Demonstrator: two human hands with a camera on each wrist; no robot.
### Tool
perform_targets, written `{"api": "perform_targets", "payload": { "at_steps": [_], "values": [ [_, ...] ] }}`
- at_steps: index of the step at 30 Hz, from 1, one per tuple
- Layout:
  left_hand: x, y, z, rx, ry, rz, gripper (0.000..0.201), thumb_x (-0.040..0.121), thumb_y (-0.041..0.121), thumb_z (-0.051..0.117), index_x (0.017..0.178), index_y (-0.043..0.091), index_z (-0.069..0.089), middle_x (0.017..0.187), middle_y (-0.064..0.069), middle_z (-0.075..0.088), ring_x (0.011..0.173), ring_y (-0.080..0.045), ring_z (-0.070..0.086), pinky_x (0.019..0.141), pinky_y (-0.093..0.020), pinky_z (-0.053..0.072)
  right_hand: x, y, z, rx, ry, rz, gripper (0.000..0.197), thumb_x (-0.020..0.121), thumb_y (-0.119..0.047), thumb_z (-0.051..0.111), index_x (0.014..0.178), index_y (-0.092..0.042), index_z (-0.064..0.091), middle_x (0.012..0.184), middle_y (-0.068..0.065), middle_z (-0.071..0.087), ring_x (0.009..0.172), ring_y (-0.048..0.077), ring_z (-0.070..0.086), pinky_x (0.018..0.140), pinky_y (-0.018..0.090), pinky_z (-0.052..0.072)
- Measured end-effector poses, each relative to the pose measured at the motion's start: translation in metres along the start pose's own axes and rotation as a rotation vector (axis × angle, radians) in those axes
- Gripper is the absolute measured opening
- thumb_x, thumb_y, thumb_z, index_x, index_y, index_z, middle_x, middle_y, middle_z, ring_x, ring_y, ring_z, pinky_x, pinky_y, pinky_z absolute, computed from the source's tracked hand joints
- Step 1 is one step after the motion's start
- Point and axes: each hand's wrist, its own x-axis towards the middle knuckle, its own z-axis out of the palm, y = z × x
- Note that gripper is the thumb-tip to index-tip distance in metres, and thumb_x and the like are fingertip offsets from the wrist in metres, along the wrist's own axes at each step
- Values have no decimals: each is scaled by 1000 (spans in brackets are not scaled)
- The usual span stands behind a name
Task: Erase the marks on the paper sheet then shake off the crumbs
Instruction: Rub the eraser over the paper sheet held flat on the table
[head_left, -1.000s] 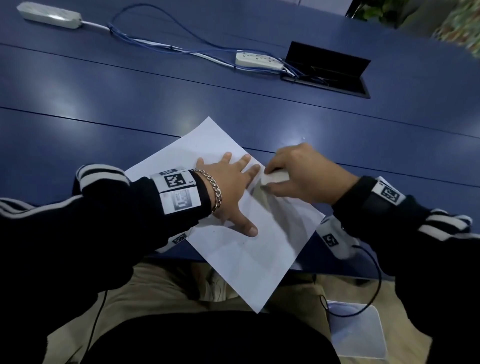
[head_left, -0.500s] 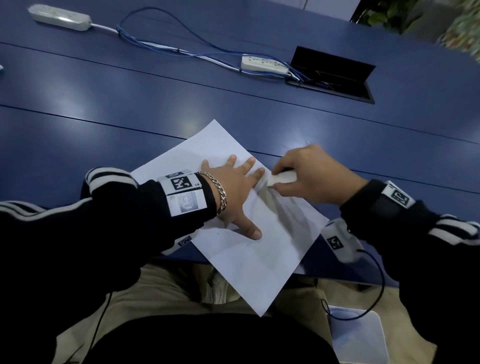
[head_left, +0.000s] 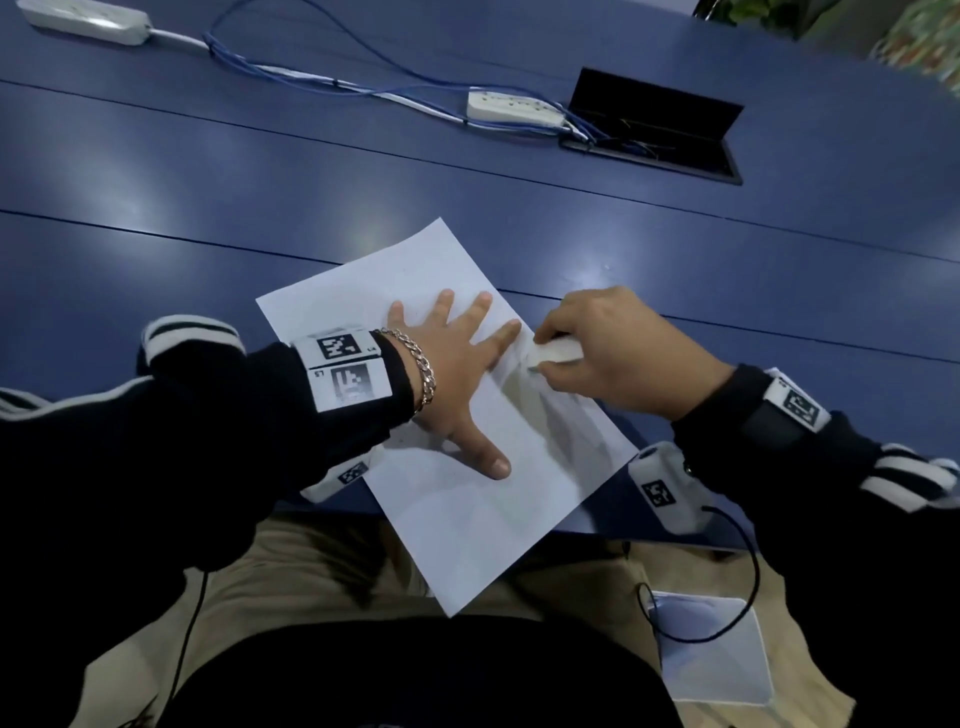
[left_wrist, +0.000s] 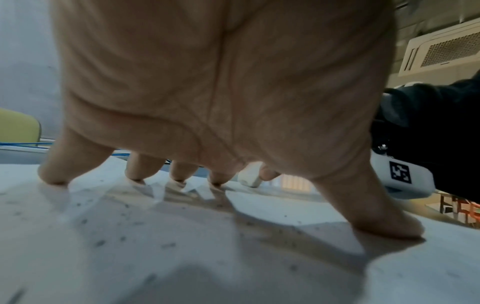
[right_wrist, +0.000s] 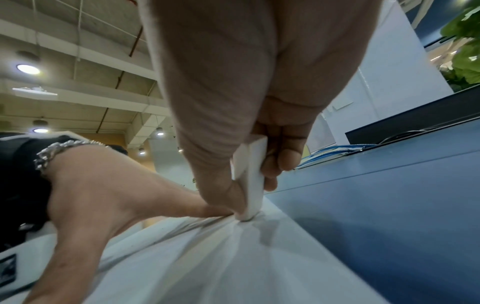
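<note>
A white paper sheet (head_left: 467, 509) lies skewed on the blue table (head_left: 260, 182), its near corner hanging over the table's front edge. My left hand (head_left: 452, 374) is spread flat on the sheet, fingers straight, pressing it down. My right hand (head_left: 597, 348) pinches a white eraser (head_left: 555, 353) between thumb and fingers. The eraser's lower end (right_wrist: 246, 216) touches the sheet (right_wrist: 207, 257) near its right edge, just beside the left index finger. Dark crumbs (left_wrist: 98, 242) are scattered on the paper (left_wrist: 182, 267) under the left palm (left_wrist: 221, 82), and the eraser (left_wrist: 249, 174) shows beyond the fingertips.
Two white power strips (head_left: 511, 106) (head_left: 88, 18) with blue cables (head_left: 311, 78) lie at the table's far side, beside an open black cable box (head_left: 654, 135). A white sheet or pouch (head_left: 711, 649) rests on my lap at the right.
The right hand with the eraser has shifted slightly along the sheet's right edge in small rubbing strokes. The left hand has stayed pressed on the paper.
</note>
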Motion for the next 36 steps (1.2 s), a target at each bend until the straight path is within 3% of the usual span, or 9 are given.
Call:
{"api": "perform_targets", "payload": {
  "at_steps": [3, 8, 13, 18, 20, 25, 29, 32, 36],
  "values": [
    [1, -1, 1, 2, -1, -10, 163, 40, 103, 66, 158, 43, -29, 169, 2, -36, 157, -41, -24, 120, -76, 1, -7, -10, 5, -17, -39, -40, 30, 82, -40, 69, 105, -21, 72, 94, -5, 59, 89, 21, 59, 80, 39, 51],
    [4, 1, 2, 38, -10, -22, 164, 40, 103, 65, 158, 41, -31, 168, 1, -37, 157, -42, -24, 119, -78, 4, -30, -25, 6, -45, -212, -178, 27, 81, -40, 70, 104, -25, 71, 95, -5, 59, 83, 18, 59, 76, 35, 50],
    [2, 0, 1, 20, -14, -26, 163, 38, 105, 62, 156, 43, -31, 168, 3, -38, 157, -40, -24, 119, -77, 3, -2, -4, -7, -26, -56, -19, 29, 82, -38, 71, 105, -20, 74, 97, -2, 63, 90, 21, 61, 81, 39, 52],
    [2, 1, 2, 42, -7, -35, 164, 39, 104, 64, 158, 40, -29, 169, 1, -35, 157, -41, -22, 119, -78, 4, -38, -38, 12, -121, -138, -168, 22, 82, -38, 63, 93, -19, 67, 91, -3, 55, 82, 23, 57, 70, 37, 49],
    [2, 2, 1, 51, -12, -28, 164, 40, 104, 64, 158, 40, -30, 169, 1, -35, 157, -41, -23, 119, -77, 4, -35, -32, 10, -94, -165, -139, 24, 83, -41, 64, 96, -21, 69, 91, -3, 56, 82, 21, 58, 71, 37, 50],
    [-1, -2, -2, 26, -19, -9, 160, 41, 104, 63, 156, 45, -31, 168, 4, -36, 157, -38, -24, 120, -76, 1, -6, -4, -1, -3, 0, 36, 27, 81, -42, 71, 101, -24, 75, 93, -5, 66, 87, 17, 60, 81, 38, 52],
    [-18, -21, -17, -31, 47, 58, 156, 52, 98, 68, 154, 42, -37, 170, 6, -31, 159, -29, -22, 123, -68, -9, -18, -3, -10, 150, 147, 132, 16, 81, -40, 72, 94, -31, 74, 88, -13, 68, 86, 7, 61, 74, 18, 47],
    [-38, -61, -34, -35, 124, -18, 146, 62, 97, 61, 161, 34, -26, 174, 3, -18, 162, -25, -12, 125, -65, -5, -33, 2, -20, 256, 224, 183, 12, 84, -38, 72, 94, -33, 74, 92, -18, 70, 89, 3, 62, 74, 15, 47],
    [-55, -104, -31, -79, 111, -113, 137, 64, 97, 59, 165, 18, 10, 174, -1, 18, 159, -19, 20, 127, -53, 20, -35, 1, -10, 232, 116, 147, 24, 86, -41, 74, 108, -33, 73, 98, -21, 71, 91, -2, 63, 74, 8, 44]
  ]
}}
